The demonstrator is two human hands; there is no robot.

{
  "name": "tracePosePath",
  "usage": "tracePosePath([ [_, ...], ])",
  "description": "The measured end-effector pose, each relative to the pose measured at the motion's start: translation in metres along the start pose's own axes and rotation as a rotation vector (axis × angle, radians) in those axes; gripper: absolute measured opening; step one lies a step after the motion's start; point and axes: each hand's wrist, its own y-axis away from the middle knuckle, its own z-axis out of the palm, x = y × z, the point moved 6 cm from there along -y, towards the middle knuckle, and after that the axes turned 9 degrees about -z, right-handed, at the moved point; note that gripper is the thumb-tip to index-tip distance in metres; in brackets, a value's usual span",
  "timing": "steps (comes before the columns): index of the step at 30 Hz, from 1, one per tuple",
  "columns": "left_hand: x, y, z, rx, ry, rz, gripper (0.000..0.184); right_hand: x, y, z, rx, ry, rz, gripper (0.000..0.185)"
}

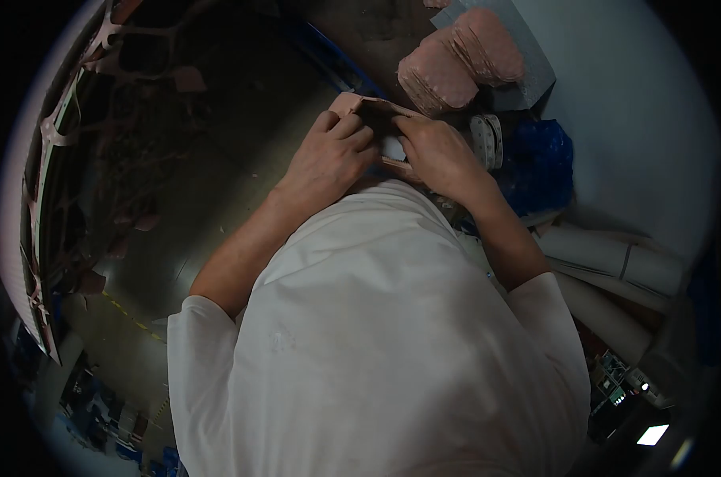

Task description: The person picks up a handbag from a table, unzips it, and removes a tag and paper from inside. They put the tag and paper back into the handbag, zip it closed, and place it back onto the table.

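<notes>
The left hand (335,153) was folded, with its fingers closed on the left side of an open pinkish piece (347,102). The right hand (440,153) was bent over the right side of the same piece and pinched its rim; the ends of its fingers were partly hidden. The piece was between the two hands, just beyond the front of the white shirt (384,318). Probably it was held from both sides so that it was steady and its mouth could not fall closed. Something white (393,148) showed in the opening, but I cannot tell what it was. The hands covered much of the piece, so its full shape was not clear.

To the far right lay two stacks of pink pads (462,60), set side by side, perhaps to be easy to reach. Near the right hand were a white roll (487,141) and a blue bag (545,165), which crowded this side. Further to the right and nearer lay long pale rolls (618,258). At the far side, a blue rail (332,54) ran behind the piece. On the left hung a pink sheet (19,230) with cut-out holes, well apart from the left hand.
</notes>
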Motion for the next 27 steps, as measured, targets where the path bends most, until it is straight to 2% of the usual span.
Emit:
tracePosePath([
  [2,0.002,0.005,0.000,0.001,0.012,0.016,0.017,0.012,-0.008,0.011,0.017,-0.049,-0.020,0.024],
  [5,0.003,0.009,0.001,-0.015,0.032,0.030,0.017,0.014,-0.021,0.043,-0.138,-0.026,-0.080,0.026],
  [8,0.004,0.013,-0.001,-0.051,0.032,0.059,0.017,0.024,-0.032,0.074,-0.510,-0.007,0.082,0.024],
  [10,0.004,0.014,0.000,-0.099,0.023,0.051,0.018,0.012,-0.038,0.071,-0.433,0.073,-0.020,0.022],
  [13,0.004,0.016,-0.004,0.011,0.022,0.090,0.012,0.005,-0.041,0.073,-0.327,0.126,-0.097,0.021],
  [17,0.001,0.018,-0.007,-0.007,-0.009,0.044,0.012,0.013,-0.043,0.066,-0.187,0.116,-0.264,0.023],
  [19,0.000,0.019,-0.009,-0.093,0.003,-0.004,0.019,0.006,-0.036,0.043,-0.219,-0.051,-0.135,0.020],
  [23,-0.002,0.017,-0.014,-0.035,0.031,0.015,0.019,0.004,-0.019,-0.004,-0.226,-0.352,0.018,0.024],
  [26,-0.004,0.015,-0.012,-0.039,0.033,0.017,0.020,0.021,-0.005,-0.016,-0.245,-0.651,0.340,0.029],
  [27,-0.006,0.014,-0.011,-0.038,0.033,0.025,0.020,0.026,-0.002,-0.016,-0.289,-0.765,0.330,0.031],
])
